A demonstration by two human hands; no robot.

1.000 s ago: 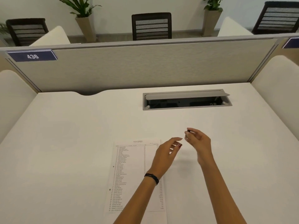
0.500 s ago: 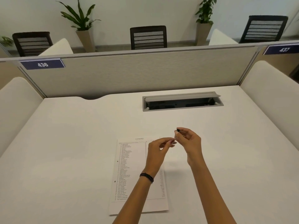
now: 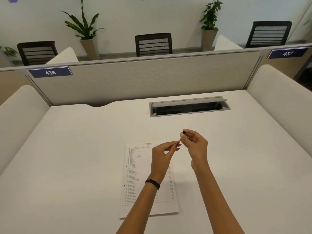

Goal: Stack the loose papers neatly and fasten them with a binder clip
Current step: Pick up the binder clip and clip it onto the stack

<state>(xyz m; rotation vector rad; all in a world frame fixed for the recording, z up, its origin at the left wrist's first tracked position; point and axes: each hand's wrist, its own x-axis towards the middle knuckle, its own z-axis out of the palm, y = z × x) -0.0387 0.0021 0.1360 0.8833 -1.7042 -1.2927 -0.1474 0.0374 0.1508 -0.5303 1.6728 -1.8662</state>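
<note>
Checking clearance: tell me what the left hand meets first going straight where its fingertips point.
The binder clip pinched in the right hand; fingertips of the left hand look close to its lower end, though depth is unclear.

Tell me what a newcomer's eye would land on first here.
The two hands meeting above the white desk: the right hand pinches a black binder clip, and the left hand pinches its silvery end. Next, the printed papers lying flat on the desk under the left wrist, not yet clipped. Behind, the open cable hatch in the desk and the blue 436 plate on the divider's left end.
</note>
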